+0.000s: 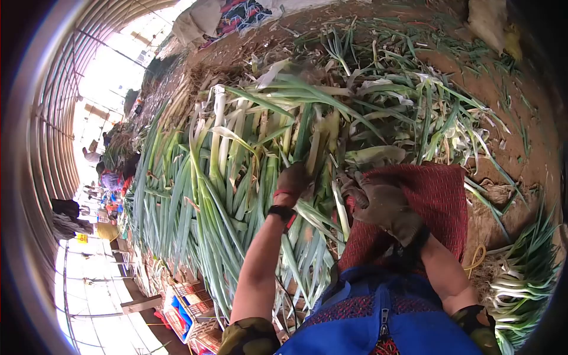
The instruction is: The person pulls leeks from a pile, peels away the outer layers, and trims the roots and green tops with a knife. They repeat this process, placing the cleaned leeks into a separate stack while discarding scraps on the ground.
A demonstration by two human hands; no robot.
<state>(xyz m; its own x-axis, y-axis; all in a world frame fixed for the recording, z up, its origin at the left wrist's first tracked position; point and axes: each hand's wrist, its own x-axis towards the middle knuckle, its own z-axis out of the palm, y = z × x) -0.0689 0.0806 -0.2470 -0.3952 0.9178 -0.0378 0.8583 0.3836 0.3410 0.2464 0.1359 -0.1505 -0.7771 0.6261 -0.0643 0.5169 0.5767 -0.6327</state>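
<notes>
A large heap of leeks with white stems and long green leaves lies in front of me. My left hand, in a dark glove, is closed around a leek whose leaves hang toward my lap; its upper end is blurred. My right hand, in a grey-brown glove, is just right of it with fingers curled, above a dark red woven cloth over my lap. What those fingers hold, if anything, is hidden.
Loose peeled leaves lie on the brown soil at the upper right. A pile of green onions or leeks lies at the lower right. Orange crates stand at the lower left. People are far off at left, under a curved roof.
</notes>
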